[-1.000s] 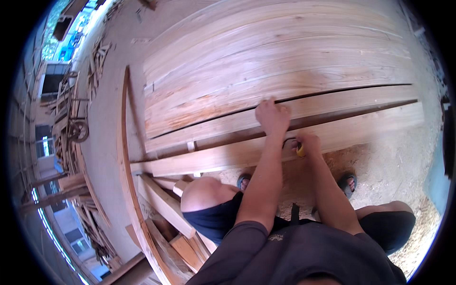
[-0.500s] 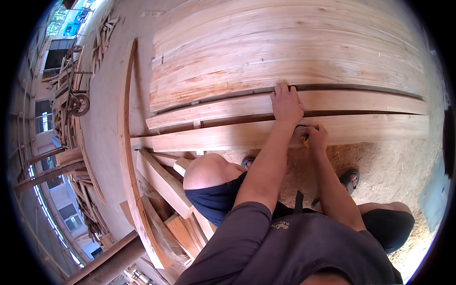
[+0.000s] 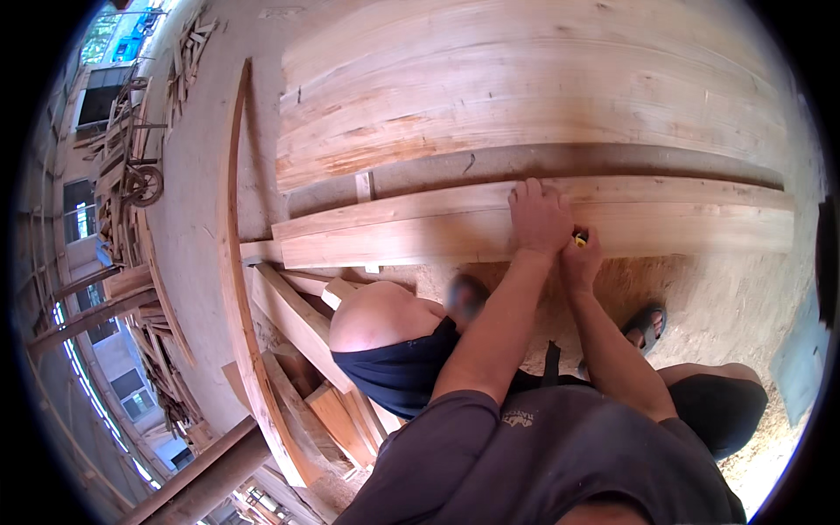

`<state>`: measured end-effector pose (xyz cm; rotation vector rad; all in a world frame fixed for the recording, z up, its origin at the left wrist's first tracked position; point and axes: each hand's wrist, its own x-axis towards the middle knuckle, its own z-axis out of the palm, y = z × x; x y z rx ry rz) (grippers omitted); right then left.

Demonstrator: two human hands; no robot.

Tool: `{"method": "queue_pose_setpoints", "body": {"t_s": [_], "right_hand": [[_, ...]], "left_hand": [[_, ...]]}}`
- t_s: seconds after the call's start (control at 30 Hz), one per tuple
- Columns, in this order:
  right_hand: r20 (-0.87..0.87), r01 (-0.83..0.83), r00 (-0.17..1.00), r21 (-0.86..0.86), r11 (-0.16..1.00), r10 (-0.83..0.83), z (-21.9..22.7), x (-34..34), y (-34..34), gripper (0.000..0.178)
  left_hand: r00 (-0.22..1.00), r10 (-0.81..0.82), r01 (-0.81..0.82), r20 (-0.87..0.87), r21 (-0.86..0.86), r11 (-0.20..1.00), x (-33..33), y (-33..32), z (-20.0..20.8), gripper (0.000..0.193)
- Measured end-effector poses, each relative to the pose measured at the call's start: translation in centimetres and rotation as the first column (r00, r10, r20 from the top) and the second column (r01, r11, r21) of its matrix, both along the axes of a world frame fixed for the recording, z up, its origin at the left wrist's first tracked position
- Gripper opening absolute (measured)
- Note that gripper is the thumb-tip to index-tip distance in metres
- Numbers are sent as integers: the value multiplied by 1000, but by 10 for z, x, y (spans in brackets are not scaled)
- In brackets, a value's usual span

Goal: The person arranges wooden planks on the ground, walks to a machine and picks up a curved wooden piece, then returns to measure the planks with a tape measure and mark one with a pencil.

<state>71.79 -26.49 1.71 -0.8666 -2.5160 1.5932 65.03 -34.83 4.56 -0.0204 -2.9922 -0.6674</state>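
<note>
My left hand [image 3: 540,219] has its fingers curled over the far edge of a long narrow plank [image 3: 420,199]. That plank lies against a second plank [image 3: 394,243] nearer to me, with only a thin seam between them. Close beside the left wrist, my right hand [image 3: 581,264] is closed around a small yellow-and-black tool [image 3: 580,238], mostly hidden by the fingers. Beyond the pair, a wide gap separates them from several broad boards [image 3: 507,96] laid edge to edge.
Short crosspieces [image 3: 364,185] lie under the planks. A long upright-looking board [image 3: 234,219] runs along the left, beside a heap of offcuts [image 3: 328,411]. Farther left are a wheeled cart [image 3: 144,185] and stacked scrap wood. My sandalled foot [image 3: 646,328] is near the planks.
The far narrow plank has come toward me with my left hand, closing the gap to the near plank and widening the one behind it. My right hand is now closer to the left.
</note>
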Motion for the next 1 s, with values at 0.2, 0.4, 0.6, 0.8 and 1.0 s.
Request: {"method": "queue_pose_setpoints", "body": {"t_s": [0.2,0.4,0.6,0.8,1.0], "right_hand": [[-18,-4,1000,17,1000,5,-3,-1,4,18],[124,16,992,42,999,-21,-4,0,-5,29],[125,88,988,27,996,-90,15,-5,-4,25],[150,105,984,-27,994,-99,25,-5,-4,27],[190,107,977,-63,992,-93,18,-7,1,27]], "left_hand": [[970,-58,91,-236,129,987,-8,4,-8,19],[958,-153,182,-244,100,978,-10,0,-18,26],[978,-198,200,-65,29,979,-17,-9,-31,64],[967,-254,254,7,9,967,-23,-11,-33,76],[968,-231,243,-94,154,958,-30,-14,-39,52]]}}
